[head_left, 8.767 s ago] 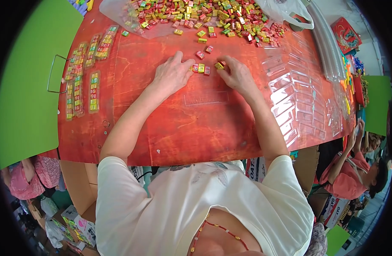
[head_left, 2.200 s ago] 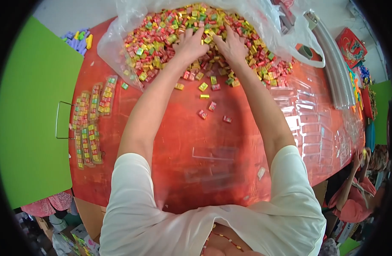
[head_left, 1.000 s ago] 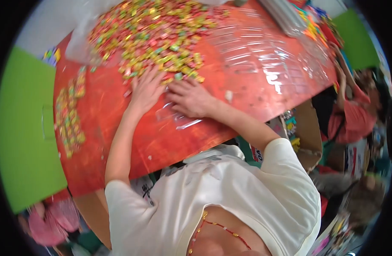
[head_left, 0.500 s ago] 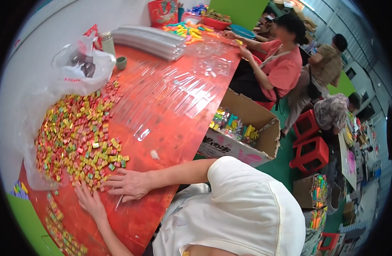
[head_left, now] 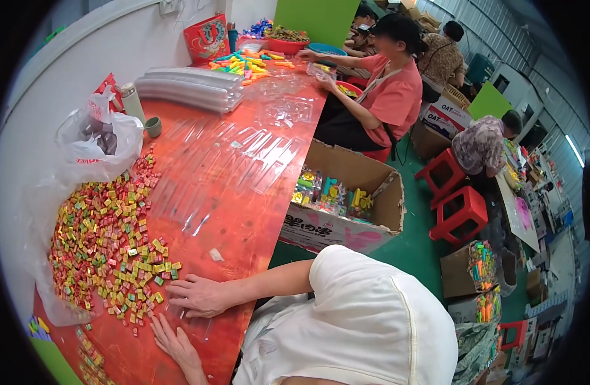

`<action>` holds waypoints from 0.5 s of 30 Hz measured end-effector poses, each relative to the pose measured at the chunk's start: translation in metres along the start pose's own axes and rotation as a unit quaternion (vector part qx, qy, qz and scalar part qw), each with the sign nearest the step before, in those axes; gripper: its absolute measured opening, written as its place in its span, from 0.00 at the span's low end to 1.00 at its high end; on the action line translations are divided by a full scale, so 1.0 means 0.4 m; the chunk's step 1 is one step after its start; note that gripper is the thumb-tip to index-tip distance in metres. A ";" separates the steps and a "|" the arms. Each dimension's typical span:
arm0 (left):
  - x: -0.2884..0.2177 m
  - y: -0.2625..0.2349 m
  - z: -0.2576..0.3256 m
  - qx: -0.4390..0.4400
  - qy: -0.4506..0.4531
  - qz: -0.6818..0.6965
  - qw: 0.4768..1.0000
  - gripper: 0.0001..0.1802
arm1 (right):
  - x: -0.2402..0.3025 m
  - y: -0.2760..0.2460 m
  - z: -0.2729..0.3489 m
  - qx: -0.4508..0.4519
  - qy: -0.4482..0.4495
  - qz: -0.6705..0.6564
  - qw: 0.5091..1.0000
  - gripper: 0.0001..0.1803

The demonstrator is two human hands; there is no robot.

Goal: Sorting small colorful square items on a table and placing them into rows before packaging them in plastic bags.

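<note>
A wide heap of small wrapped candies point(head_left: 105, 237) in yellow, red and green covers the left of the red table point(head_left: 230, 224). At its near right edge my right hand point(head_left: 202, 296) lies palm down, fingers stretched toward the loose pieces. Under that hand shows part of a clear plastic piece point(head_left: 207, 330); its shape is mostly hidden. Just below and to the left, my left hand point(head_left: 177, 343) rests near the heap's edge with its fingers straight, and I see nothing held in it.
Clear plastic sleeves point(head_left: 243, 157) lie across the table, with a stack of clear trays point(head_left: 189, 88) behind. A white plastic bag point(head_left: 99, 131) and small cup point(head_left: 153, 127) stand beyond the heap. Right of the table are a carton point(head_left: 349, 224), a seated co-worker point(head_left: 391, 90) and red stools point(head_left: 458, 213).
My left hand has moved right, away from the candies' edge and closer to my right hand. My right hand has shifted slightly. The whole view has turned a little.
</note>
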State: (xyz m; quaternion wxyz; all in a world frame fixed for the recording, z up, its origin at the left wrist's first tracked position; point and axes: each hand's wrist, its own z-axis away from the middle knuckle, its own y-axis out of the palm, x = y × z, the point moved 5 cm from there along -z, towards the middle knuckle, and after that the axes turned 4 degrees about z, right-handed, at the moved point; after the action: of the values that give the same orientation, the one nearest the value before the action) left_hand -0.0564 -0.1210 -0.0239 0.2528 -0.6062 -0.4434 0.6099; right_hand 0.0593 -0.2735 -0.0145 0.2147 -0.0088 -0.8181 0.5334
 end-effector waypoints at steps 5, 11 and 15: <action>0.011 0.001 0.012 -0.013 0.011 0.023 1.000 0.33 | 0.013 0.019 -0.014 0.001 -0.033 0.028 0.999 0.32; -0.006 0.009 0.013 0.013 -0.017 -0.047 0.999 0.33 | 0.012 0.015 -0.009 -0.039 -0.031 0.046 0.998 0.32; -0.017 0.003 0.009 -0.021 0.007 -0.037 0.999 0.33 | -0.001 -0.001 0.007 -0.065 0.015 0.046 0.997 0.31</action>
State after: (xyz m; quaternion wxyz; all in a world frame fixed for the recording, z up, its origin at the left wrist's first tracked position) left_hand -0.0587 -0.1284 -0.0220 0.2659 -0.5987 -0.4764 0.5864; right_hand 0.0587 -0.2762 -0.0154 0.2010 -0.0682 -0.8466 0.4880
